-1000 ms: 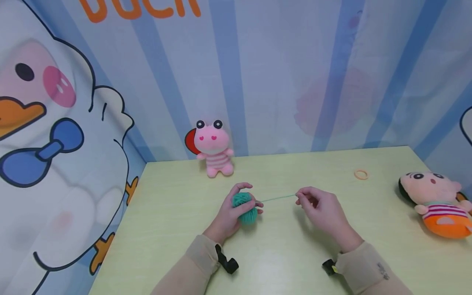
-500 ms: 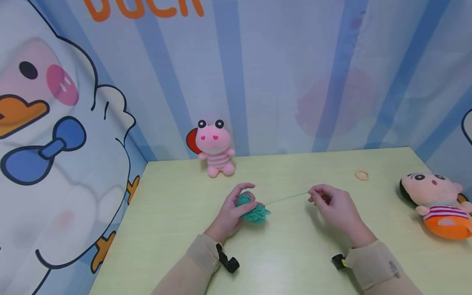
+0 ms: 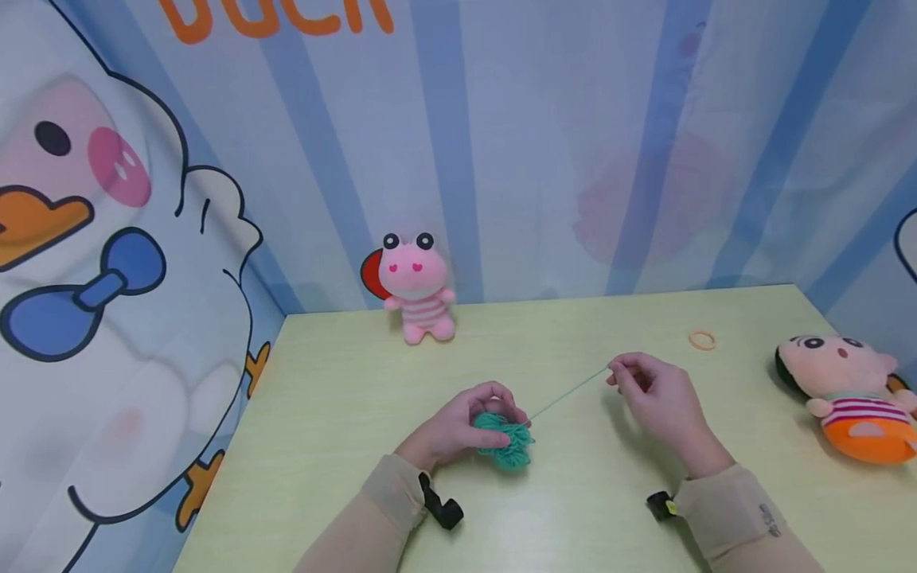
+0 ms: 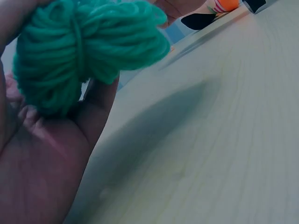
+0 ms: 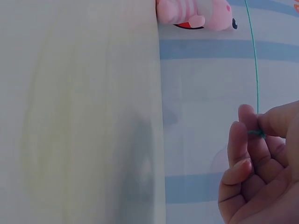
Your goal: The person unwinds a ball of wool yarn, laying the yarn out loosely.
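Note:
A bundle of green yarn [image 3: 510, 447] is gripped in the left hand [image 3: 458, 422] above the table, its looped end sticking out past the fingers. In the left wrist view the yarn bundle [image 4: 51, 56] shows a strand wrapped around its middle, with the palm [image 4: 42, 163] under it. One taut green strand [image 3: 569, 391] runs up and to the right from the bundle. Its far end is pinched between thumb and fingertips of the right hand [image 3: 662, 402]. The right wrist view shows the strand [image 5: 255, 70] entering that pinch of the right hand [image 5: 266, 163], a short tail at the fingers.
A pink striped plush [image 3: 423, 298] stands at the table's back edge. An orange ring [image 3: 702, 341] lies at the back right, and a plush doll [image 3: 860, 398] lies at the right. A printed cloth [image 3: 530, 143] hangs behind the pale table [image 3: 322, 398].
The right hand has moved right and slightly up, lengthening the strand between the hands. The left hand has turned over and moved slightly right with the bundle, whose loops spread out more.

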Tool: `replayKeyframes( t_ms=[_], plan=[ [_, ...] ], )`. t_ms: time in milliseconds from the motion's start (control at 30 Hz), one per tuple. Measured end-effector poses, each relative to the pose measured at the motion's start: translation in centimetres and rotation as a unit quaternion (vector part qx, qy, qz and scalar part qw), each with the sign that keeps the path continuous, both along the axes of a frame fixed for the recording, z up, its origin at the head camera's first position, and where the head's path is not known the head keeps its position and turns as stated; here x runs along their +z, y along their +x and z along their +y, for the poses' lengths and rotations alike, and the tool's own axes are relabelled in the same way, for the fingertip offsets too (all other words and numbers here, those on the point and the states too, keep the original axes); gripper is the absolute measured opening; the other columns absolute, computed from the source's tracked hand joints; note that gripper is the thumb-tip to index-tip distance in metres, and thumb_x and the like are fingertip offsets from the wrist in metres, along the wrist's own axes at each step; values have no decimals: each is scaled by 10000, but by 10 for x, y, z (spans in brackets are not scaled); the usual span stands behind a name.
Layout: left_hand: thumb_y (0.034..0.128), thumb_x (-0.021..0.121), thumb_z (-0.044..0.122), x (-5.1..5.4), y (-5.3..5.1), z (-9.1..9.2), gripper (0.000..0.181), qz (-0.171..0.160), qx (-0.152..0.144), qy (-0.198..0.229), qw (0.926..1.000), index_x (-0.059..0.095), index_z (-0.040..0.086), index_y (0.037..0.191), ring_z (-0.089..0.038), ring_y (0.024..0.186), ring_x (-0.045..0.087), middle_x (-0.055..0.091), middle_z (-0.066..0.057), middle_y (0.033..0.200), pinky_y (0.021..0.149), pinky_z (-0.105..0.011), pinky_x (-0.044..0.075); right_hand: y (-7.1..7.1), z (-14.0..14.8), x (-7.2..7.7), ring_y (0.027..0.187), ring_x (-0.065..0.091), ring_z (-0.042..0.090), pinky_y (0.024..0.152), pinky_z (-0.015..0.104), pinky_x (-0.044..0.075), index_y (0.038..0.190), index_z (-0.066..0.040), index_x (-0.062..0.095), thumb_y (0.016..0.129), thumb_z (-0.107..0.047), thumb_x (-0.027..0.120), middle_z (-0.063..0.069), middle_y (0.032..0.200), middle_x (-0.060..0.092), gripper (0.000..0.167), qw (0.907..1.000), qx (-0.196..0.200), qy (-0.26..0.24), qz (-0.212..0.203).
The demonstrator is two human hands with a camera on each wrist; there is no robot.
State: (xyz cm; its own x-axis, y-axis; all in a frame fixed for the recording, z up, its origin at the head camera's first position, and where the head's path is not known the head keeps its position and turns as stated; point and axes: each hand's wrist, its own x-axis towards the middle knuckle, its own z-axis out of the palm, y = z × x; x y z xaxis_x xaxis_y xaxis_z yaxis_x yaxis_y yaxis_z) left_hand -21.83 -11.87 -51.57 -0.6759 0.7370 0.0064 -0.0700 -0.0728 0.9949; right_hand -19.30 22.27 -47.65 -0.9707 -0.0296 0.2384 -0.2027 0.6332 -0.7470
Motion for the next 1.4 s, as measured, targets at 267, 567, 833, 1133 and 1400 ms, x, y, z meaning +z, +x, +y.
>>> replayKeyframes(
  t_ms=[267,567,833,1133,1400],
  plan=[
    [945,795,-19,1,-2,-4,389,-150,-399,343,9985,607,151,1241,-120,1264,718,764,54,1304,1091,-243,588,0,3,1,776,639,42,643,203,521,1218,-22,762,1135,-241,615,117,1013,828,276,9998,-207,36,63],
    [1048,730,122,-4,-2,-2,231,-155,1382,875,9864,674,145,1271,-83,990,758,777,64,1097,935,-241,645,-1,9,2,771,634,8,645,187,513,1210,-26,766,1136,-248,604,125,1017,829,285,9994,-339,-39,89],
    [1104,660,218,-3,-3,2,161,-507,1875,1314,9721,561,151,1211,-134,917,768,751,-9,1129,870,-275,672,-2,16,3,799,614,117,634,246,497,1218,-24,749,1129,-259,610,95,1028,812,287,9953,261,267,-898],
    [1136,586,312,-3,-2,2,221,-339,1547,1304,9787,559,156,1291,-121,825,658,630,42,973,776,-257,621,-3,13,0,877,637,200,730,338,533,1180,-60,772,1099,-251,649,97,1072,765,241,9810,692,948,-1546],
    [1138,580,265,8,5,18,349,-698,1513,1075,9801,529,-39,1302,-131,909,677,650,-3,1051,842,-281,644,7,-31,3,1257,663,459,1030,611,592,1397,-25,709,1071,-232,719,226,1443,683,387,9892,952,1028,-422]
  ],
)
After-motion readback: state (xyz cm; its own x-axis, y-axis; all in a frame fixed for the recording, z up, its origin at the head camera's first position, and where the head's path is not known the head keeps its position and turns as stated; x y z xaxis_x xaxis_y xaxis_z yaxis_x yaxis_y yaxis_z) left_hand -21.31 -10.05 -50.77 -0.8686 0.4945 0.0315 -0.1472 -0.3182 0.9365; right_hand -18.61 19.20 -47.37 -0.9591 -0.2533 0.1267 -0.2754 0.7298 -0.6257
